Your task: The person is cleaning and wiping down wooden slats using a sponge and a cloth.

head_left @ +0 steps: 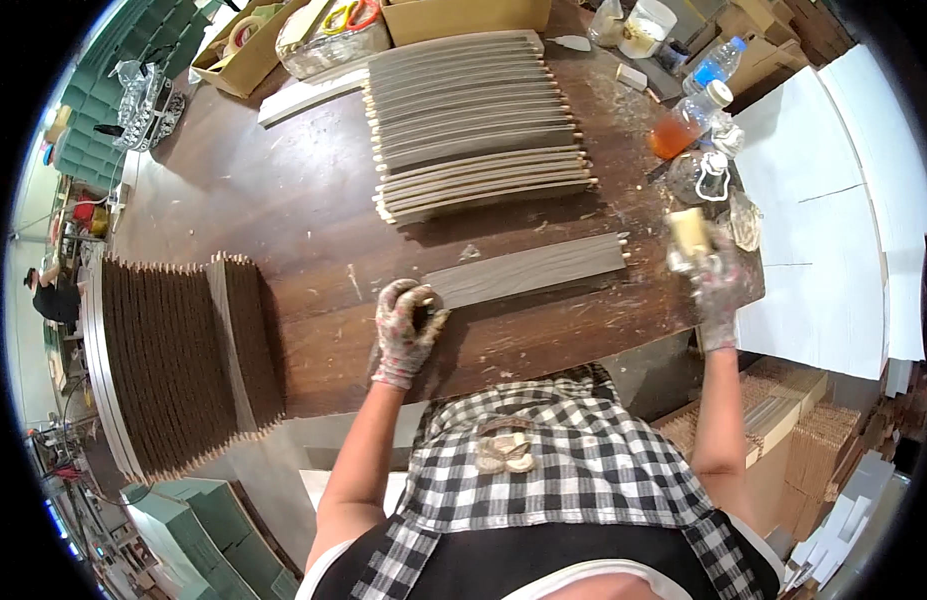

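Note:
A grey wood-grain slat [528, 270] lies on the table in front of me, with short pale pegs showing at its right end. My left hand [408, 335], in a patterned work glove, curls its fingers round the slat's left end. At the table's right edge, my gloved right hand [716, 295] grips a pale yellow block [689, 231] that looks like a sponge. Motion blurs this hand a little, so the exact finger grip is unclear. Beyond the slat, a row of similar slats [468, 110] with pegged ends lies side by side.
Tall stacks of slats [163, 360] stand at the table's left. At the far right are a bottle of orange liquid [683, 122], a water bottle [715, 66] and a white tub [647, 28]. Cardboard boxes [463, 18] and scissors [351, 14] sit at the back. White panels [808, 220] lie right.

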Motion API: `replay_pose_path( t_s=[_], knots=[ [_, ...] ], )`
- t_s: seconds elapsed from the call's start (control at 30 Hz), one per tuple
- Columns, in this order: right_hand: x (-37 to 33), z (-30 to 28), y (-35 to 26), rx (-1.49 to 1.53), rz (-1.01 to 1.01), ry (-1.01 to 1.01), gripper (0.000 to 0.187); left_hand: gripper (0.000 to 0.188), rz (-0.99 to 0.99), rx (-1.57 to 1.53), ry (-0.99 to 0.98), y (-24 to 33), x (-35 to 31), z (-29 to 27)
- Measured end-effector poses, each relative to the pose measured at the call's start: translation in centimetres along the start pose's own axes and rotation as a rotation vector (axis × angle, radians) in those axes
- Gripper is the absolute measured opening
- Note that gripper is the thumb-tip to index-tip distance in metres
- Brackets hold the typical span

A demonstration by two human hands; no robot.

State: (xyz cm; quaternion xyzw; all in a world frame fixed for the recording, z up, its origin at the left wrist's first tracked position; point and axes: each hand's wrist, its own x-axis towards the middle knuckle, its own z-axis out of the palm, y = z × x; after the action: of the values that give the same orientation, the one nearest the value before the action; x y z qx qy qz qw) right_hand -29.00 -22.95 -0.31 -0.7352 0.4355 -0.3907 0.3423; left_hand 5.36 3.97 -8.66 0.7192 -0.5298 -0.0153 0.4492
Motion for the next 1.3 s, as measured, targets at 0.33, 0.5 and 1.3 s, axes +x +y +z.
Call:
replay_pose_path(
  t_s=[0.33, 0.5, 1.3],
  knots=[
    [-3.1, 20.3, -13.2, -0.354, -0.381, -0.501, 0.036, 0.026, 0.063, -0.093, -0.02, 0.0, 0.0, 0.4],
    [-2.8, 22.1, -14.2, -0.458, -0.336, -0.63, 0.037, 0.024, 0.048, -0.181, -0.009, -0.3, -0.2, 0.1],
    [-1.6, 16.3, -11.7, -0.625, -0.166, -0.53, 0.035, 0.029, 0.034, -0.196, -0.042, -0.3, 0.1, 0.2]
  ],
)
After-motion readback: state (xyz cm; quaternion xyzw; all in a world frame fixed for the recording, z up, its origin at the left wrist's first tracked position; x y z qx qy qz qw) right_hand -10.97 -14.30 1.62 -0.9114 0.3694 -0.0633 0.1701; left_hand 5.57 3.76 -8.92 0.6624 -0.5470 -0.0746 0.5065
